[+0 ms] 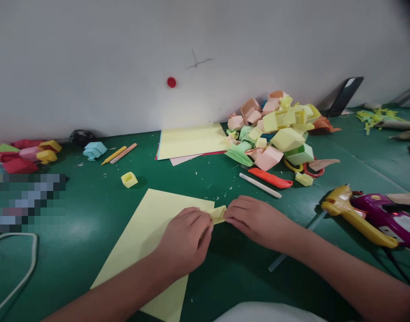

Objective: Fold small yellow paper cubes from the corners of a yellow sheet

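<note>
A small folded piece of yellow paper (218,214) spans the gap between my two hands. My left hand (189,239) pinches its left end, above a large pale yellow sheet (141,232) lying on the green table. On the other end, the fingertips of my right hand (255,221) are closed; they partly hide the folds. A small yellow paper box (129,180) sits beyond the sheet, to the left. Past my right hand lie a white pen-like stick (260,185) and a red cutter knife (270,177).
Folded paper shapes (278,125) are heaped against the wall, with scissors handles (314,170) beneath. A yellow glue gun (361,217) lies at right, its glue stick (278,261) under my right forearm. Stacked paper sheets (191,141), two pencils (119,154) and a white cable (33,255) are also there.
</note>
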The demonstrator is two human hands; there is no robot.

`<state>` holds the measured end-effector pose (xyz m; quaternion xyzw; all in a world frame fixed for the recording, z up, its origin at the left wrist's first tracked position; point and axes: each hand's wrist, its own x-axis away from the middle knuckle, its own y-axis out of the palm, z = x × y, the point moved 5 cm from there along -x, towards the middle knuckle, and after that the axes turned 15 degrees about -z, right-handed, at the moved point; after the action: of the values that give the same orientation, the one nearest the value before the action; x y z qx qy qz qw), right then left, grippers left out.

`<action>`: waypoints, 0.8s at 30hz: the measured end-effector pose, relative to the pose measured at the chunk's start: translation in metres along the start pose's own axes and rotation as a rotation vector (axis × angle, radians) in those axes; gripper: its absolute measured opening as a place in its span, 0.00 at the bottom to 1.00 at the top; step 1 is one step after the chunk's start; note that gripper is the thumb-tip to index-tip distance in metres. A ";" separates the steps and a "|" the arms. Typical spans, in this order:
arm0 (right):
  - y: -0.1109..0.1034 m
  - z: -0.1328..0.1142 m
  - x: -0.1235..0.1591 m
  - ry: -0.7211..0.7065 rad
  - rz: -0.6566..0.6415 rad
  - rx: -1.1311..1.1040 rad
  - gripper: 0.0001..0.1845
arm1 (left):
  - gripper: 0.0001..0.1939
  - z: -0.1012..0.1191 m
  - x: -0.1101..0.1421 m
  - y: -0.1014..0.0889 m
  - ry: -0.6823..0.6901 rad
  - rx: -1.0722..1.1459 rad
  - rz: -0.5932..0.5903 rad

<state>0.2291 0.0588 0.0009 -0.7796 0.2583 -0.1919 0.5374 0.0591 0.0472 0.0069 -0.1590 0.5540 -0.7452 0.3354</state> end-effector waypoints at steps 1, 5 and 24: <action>0.000 0.001 0.000 0.016 0.014 -0.014 0.13 | 0.09 0.000 0.000 0.000 -0.006 0.004 -0.006; 0.000 0.002 -0.003 0.075 0.024 -0.038 0.12 | 0.08 -0.005 -0.002 0.002 -0.059 0.054 -0.041; 0.007 0.019 -0.013 0.323 0.077 -0.200 0.05 | 0.07 -0.022 -0.005 0.008 -0.209 0.038 -0.092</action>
<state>0.2282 0.0791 -0.0121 -0.7776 0.3886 -0.2671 0.4158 0.0523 0.0650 -0.0070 -0.2547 0.4936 -0.7496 0.3598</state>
